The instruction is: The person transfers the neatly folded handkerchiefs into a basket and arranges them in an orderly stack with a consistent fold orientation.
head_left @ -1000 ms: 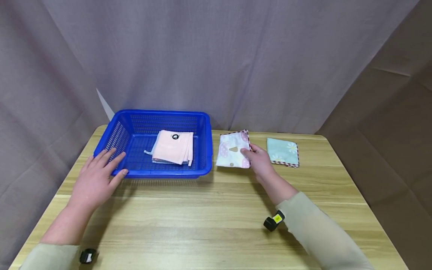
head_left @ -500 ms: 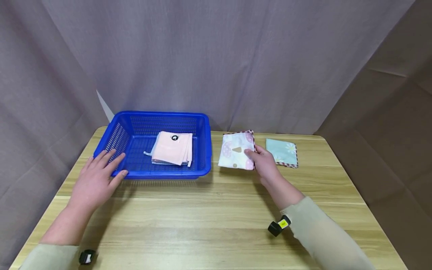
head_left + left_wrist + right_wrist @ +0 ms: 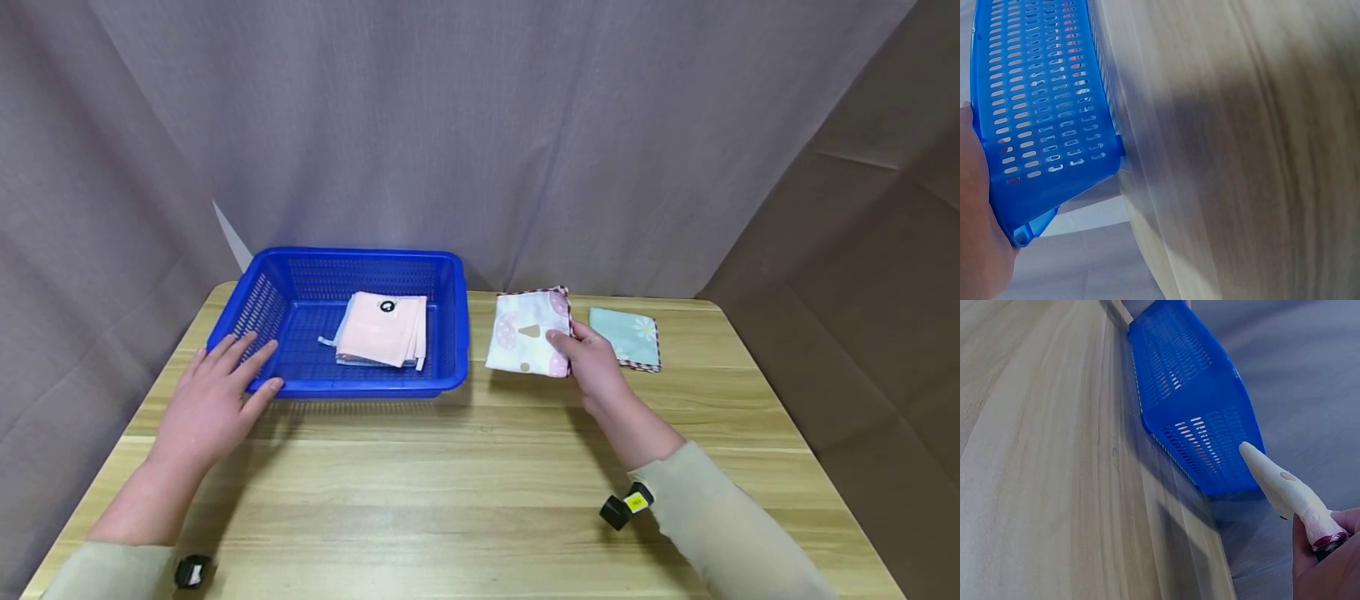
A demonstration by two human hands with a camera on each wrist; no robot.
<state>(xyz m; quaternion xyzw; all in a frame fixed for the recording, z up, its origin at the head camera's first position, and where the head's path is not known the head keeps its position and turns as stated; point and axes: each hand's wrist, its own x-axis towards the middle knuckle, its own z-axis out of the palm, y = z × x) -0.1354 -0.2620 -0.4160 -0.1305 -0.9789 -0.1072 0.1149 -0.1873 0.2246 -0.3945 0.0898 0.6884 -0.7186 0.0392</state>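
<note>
Lifted slightly since a second ago, the folded white mushroom-print cloth [image 3: 528, 343] is pinched at its right edge by the right hand [image 3: 592, 360], beside the blue plastic basket [image 3: 450, 333] near the tabletop's far edge.

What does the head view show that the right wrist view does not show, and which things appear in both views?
Only the head view shows the left hand resting open on the basket's near corner, the pink folded cloths inside the basket, and the light blue cloth lying on the table. Only the right wrist view shows the patterned cloth edge-on, lifted off the table. Both show the blue basket, the wooden table, and the right hand pinching the patterned cloth.
</note>
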